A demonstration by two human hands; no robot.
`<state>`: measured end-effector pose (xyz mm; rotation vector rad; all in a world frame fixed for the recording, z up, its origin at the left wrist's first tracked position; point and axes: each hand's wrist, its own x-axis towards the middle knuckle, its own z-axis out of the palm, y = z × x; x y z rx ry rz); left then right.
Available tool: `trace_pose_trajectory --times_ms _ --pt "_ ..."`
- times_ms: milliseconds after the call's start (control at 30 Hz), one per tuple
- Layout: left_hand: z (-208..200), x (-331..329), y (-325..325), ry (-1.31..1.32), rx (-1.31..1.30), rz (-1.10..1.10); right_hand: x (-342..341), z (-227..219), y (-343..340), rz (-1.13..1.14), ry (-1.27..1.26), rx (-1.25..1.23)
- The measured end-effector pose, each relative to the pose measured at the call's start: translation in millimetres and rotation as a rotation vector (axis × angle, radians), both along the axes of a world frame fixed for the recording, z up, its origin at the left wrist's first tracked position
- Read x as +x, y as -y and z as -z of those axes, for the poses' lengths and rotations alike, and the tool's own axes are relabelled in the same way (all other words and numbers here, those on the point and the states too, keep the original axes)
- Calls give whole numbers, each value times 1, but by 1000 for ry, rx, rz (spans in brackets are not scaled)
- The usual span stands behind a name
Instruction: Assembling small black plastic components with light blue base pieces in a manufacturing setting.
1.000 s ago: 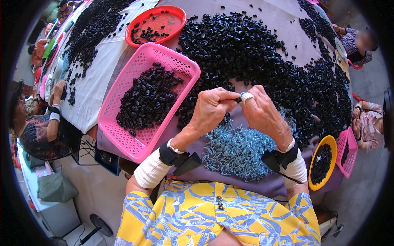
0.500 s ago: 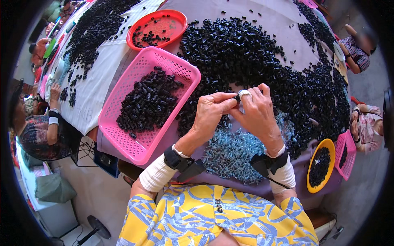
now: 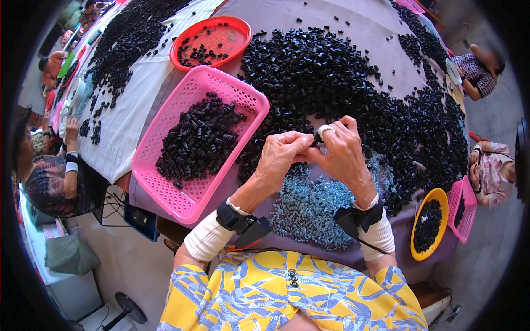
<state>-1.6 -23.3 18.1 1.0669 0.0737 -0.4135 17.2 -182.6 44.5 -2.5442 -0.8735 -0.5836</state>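
Observation:
My left hand (image 3: 277,159) and my right hand (image 3: 343,157) meet over the middle of the table, fingertips pinched together. Between them is a small black plastic piece (image 3: 317,137), mostly covered by the fingers. White tape wraps a finger of the right hand. Below the hands lies a pile of small silvery-blue coil springs (image 3: 312,209). A big heap of similar black plastic pieces (image 3: 314,77) spreads beyond and to the right. Left of my hands stands a pink perforated basket (image 3: 149,160) partly filled with black pieces (image 3: 196,138).
A red round tray (image 3: 240,41) with scattered black pieces sits behind the basket. At right are a yellow oval tray (image 3: 415,234) and a smaller pink basket (image 3: 468,212), both with black pieces. Other people sit at left (image 3: 49,176) and right (image 3: 494,171).
Both hands stay together, with only a slight shift of the fingers around the black piece. The left fingertips now hide more of it.

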Motion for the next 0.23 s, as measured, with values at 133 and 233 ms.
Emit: trace_pose_trajectory --times_ms 133,233 --pt "-4 1 0 -18 -11 4 3 6 3 -6 5 79" --pt "-2 2 -6 -90 -40 14 3 4 5 -19 -26 62"
